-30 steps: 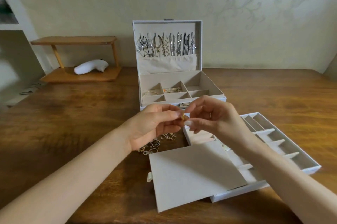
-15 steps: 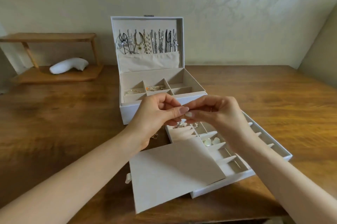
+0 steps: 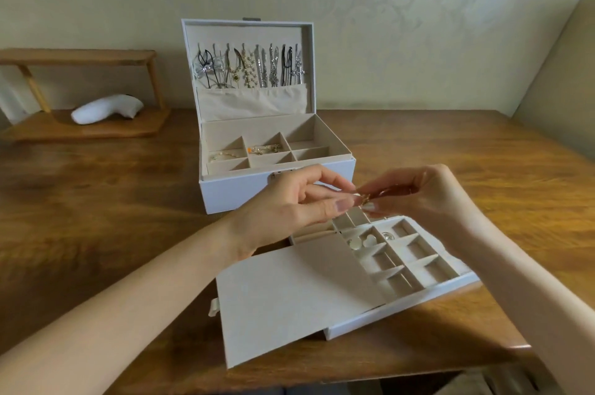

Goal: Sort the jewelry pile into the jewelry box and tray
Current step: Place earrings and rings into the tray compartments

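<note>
Your left hand (image 3: 299, 201) and your right hand (image 3: 418, 195) meet above the far end of the tray (image 3: 402, 309), and the fingertips of both pinch one small gold piece (image 3: 365, 199) between them. The tray lies near you on the table (image 3: 96, 201), partly under a flat cover (image 3: 289, 298), just in front of the open jewelry box (image 3: 231, 195).

A brown wooden table (image 3: 96, 201) with a strong grain stands against a pale wall. Toward its back sits a white jewelry box (image 3: 244, 195), lid upright. Nearer the front edge a white tray (image 3: 402, 314) of small compartments lies at an angle. A flat pale cover (image 3: 289, 298) rests across the tray's left part and juts over the table. At the far left stands a low wooden shelf (image 3: 96, 130), a white object (image 3: 106, 108) on its bottom board.
</note>
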### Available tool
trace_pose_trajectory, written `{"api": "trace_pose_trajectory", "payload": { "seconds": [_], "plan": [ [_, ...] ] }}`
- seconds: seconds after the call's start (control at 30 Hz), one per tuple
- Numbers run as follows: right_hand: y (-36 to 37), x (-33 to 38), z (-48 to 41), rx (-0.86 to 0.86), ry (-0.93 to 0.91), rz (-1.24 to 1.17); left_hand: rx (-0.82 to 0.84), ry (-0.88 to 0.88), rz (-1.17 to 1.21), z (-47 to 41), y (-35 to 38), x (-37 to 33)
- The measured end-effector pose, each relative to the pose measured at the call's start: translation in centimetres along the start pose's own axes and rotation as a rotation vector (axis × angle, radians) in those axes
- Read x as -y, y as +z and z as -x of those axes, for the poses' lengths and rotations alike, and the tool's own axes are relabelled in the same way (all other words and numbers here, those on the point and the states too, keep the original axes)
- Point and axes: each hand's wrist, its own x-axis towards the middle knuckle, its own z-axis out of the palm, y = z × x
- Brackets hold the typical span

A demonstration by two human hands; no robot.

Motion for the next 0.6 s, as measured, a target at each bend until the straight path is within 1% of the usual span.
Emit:
{"api": "trace_pose_trajectory", "payload": {
  "seconds": [0.07,0.13,0.17,0.27,0.33,0.5,0.6],
  "plan": [
    [-1.5,-0.8,-0.4,-0.064,-0.005,0.156,-0.009,0.041,-0.090,0.2,-0.7,0.0],
    [-3.9,-1.9,-1.1,-0.113,0.022,0.292,-0.112,0.078,-0.188,0.7,-2.4,0.5],
    [-4.9,-2.5,-1.3,-0.103,0.043,0.345,-0.179,0.075,-0.221,1.0,-3.3,1.0],
    [-6.6,-4.3,-1.4,0.005,0.101,0.495,-0.329,0.044,-0.300,2.4,-5.9,3.1],
    [-6.7,-5.2,-1.3,0.044,0.111,0.518,-0.382,0.023,-0.340,3.3,-6.9,4.5],
    [-7.2,-5.8,-1.0,0.085,0.084,0.544,-0.451,-0.023,-0.389,5.0,-8.4,6.3],
    [-6.9,-6.0,-0.8,0.090,0.069,0.600,-0.554,-0.007,-0.542,5.4,-9.0,6.8]
  ]
}}
